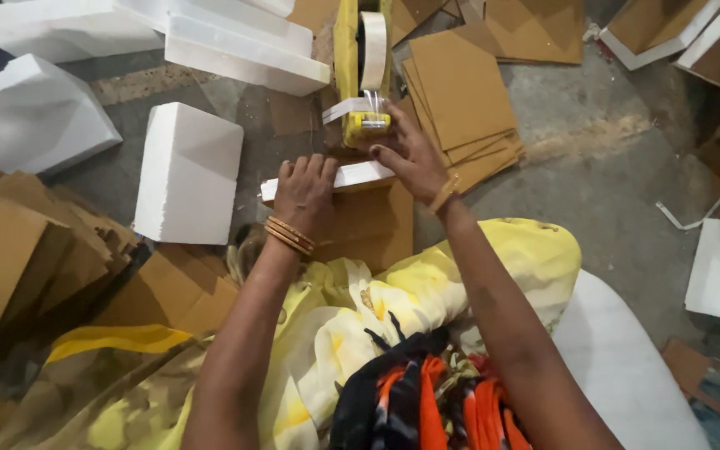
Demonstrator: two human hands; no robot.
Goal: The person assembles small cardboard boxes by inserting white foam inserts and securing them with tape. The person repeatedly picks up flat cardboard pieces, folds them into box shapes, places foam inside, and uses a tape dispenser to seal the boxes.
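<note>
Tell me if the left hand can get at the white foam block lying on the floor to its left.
Probably yes. The left hand presses on a white foam strip, and the white foam block lies just beside it, with only bare floor between. It would have to let go of the strip first.

1. The tape dispenser [358, 62] is yellow plastic with a slight sheen; its roll of tape [372, 48] looks smooth and pale.
2. The foam strip [360, 176] under the hands is white, matt and finely grained, like the foam block [187, 172] beside it.
3. The cardboard sheets [460, 96] are brown, matt and flat, with rough cut edges.
4. The floor [593, 158] is grey concrete, rough and dusty.
5. The bangles [288, 236] on the left wrist are shiny, gold-coloured metal.
6. The cloth [427, 292] over the lap is soft, yellow and white, creased.
</note>
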